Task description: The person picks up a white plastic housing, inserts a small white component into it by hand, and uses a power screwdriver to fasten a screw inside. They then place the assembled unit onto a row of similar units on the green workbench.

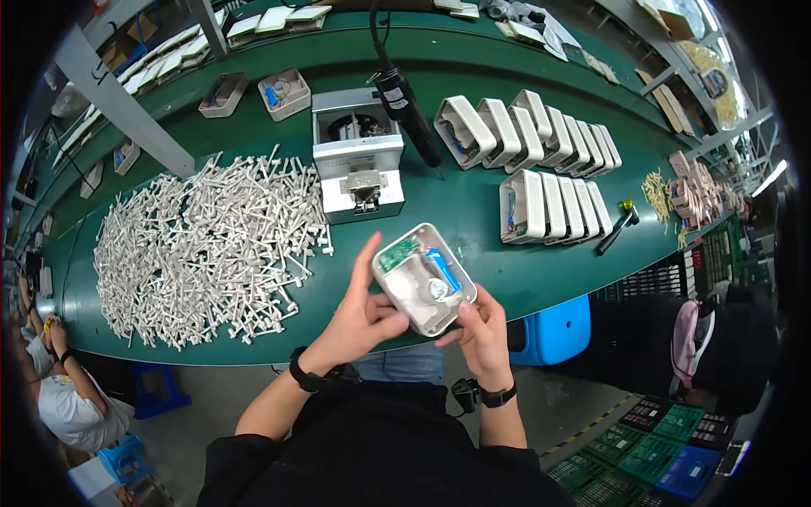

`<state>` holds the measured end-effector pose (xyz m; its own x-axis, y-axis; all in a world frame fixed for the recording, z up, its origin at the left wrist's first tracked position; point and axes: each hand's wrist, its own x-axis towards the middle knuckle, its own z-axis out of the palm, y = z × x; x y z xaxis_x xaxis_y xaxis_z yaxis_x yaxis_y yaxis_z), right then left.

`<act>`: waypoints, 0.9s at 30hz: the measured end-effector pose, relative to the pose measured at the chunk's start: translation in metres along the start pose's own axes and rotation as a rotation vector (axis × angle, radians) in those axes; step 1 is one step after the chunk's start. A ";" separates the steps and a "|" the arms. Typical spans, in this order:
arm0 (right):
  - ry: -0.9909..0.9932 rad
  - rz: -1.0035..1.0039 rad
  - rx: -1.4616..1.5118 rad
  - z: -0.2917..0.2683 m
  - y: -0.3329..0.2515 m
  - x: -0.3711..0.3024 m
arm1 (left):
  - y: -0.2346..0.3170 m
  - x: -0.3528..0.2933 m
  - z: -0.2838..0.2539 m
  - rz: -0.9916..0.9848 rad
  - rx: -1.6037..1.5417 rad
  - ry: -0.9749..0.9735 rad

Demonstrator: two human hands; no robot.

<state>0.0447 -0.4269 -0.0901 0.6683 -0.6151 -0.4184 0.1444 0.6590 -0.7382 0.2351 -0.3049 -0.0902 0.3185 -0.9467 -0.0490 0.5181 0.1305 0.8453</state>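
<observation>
Over the table's front edge I hold a white plastic housing [405, 291], tilted with its open side up. Inside it sit a green circuit board [399, 253], a blue cylindrical battery [443, 270] and a round, whitish part [438, 289]. My left hand [356, 319] grips the housing's left side, thumb at the lower edge and forefinger stretched up alongside. At the lower right corner my right hand [484, 332] pinches the rim between thumb and fingers. The fingers under the housing are partly hidden.
A heap of small white plastic pieces [203, 253] covers the table's left. Ahead stand a screw-feeding machine [359, 160] and a hanging black electric screwdriver [407, 114]. Rows of white housings [524, 207] and a black-handled tool [617, 232] lie right. A blue stool [557, 331] stands below.
</observation>
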 end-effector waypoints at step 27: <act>0.505 -0.628 -1.102 -0.028 -0.032 0.074 | 0.120 0.248 -0.243 0.391 1.739 0.544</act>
<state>0.0688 -0.5058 -0.1118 0.3351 -0.9267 0.1704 -0.4881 -0.3254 -0.8099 0.5695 -0.4528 -0.1306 0.5731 -0.7088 0.4113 -0.8166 -0.4521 0.3588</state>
